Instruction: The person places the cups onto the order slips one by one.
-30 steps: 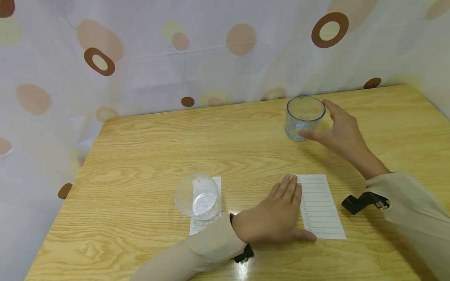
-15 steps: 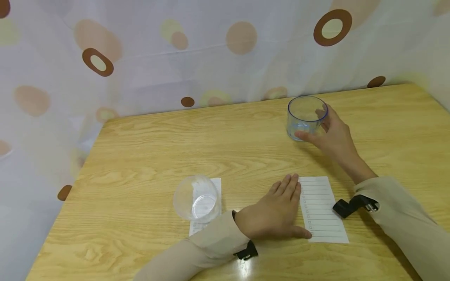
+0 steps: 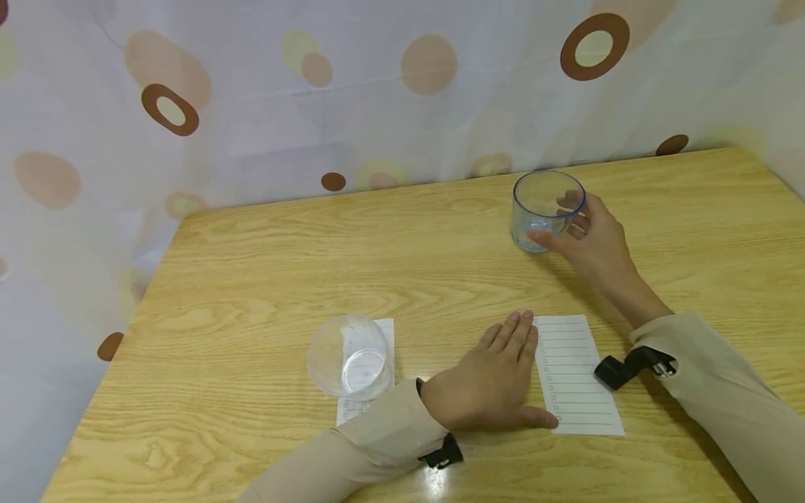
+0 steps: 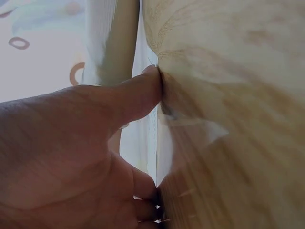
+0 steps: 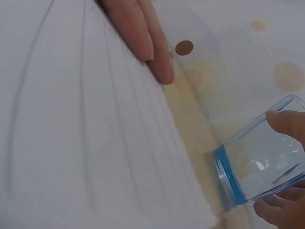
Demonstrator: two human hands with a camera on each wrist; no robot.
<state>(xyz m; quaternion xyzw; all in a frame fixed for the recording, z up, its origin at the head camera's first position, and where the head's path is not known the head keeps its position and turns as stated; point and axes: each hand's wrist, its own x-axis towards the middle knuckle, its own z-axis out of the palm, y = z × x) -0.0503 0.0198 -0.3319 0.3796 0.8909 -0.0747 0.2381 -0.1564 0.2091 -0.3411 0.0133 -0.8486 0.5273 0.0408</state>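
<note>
At the back right of the head view stands a clear cup (image 3: 534, 220) with a blue rim, upright on the table. My right hand (image 3: 597, 241) holds its right side, thumb in front and fingers curled round behind; the right wrist view shows the cup's blue base (image 5: 228, 176). Lower down, my left hand (image 3: 487, 384) lies with straight fingers along the left edge of a lined checklist sheet (image 3: 578, 377). Its thumb touches the sheet's near left corner. In the left wrist view the left thumb (image 4: 138, 95) presses down at the table surface.
A clear plastic cup (image 3: 349, 356) stands on a second lined sheet (image 3: 386, 349) left of my left hand, close to the left sleeve. The wooden table (image 3: 251, 279) ends at a dotted curtain (image 3: 377, 126). A black wrist strap (image 3: 635, 367) hangs over the right sheet.
My right hand has moved in against the blue-rimmed cup, its fingers curling round the back. The cup stays in place. My left hand has hardly moved.
</note>
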